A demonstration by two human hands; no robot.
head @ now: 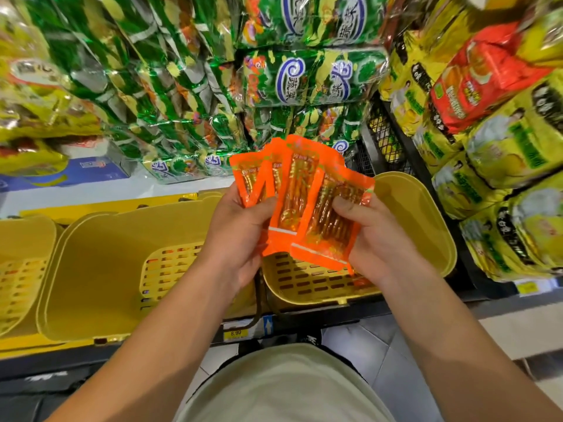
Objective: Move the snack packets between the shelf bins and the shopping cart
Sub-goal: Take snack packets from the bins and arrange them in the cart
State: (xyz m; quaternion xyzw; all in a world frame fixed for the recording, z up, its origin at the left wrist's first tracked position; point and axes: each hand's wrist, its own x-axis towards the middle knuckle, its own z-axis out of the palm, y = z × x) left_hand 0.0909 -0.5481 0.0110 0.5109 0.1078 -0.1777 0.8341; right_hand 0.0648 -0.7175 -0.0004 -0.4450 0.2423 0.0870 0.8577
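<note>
Several orange snack packets [300, 196] are fanned out in both my hands, above the yellow shelf bins. My left hand [240, 229] grips the left packets, thumb on their front. My right hand [374, 236] pinches the rightmost packet [332, 220] with its thumb on top. The packets hang over the right yellow bin [417, 214], whose slotted floor shows below them. A second yellow bin [100, 269] sits to the left, with little visible inside. No shopping cart is in view.
Green snack bags [189, 86] are stacked on the shelf behind the bins. Yellow and red bags [487, 117] fill a black wire rack at right. A third yellow bin [21, 269] is at far left. A price tag [236, 333] marks the shelf edge.
</note>
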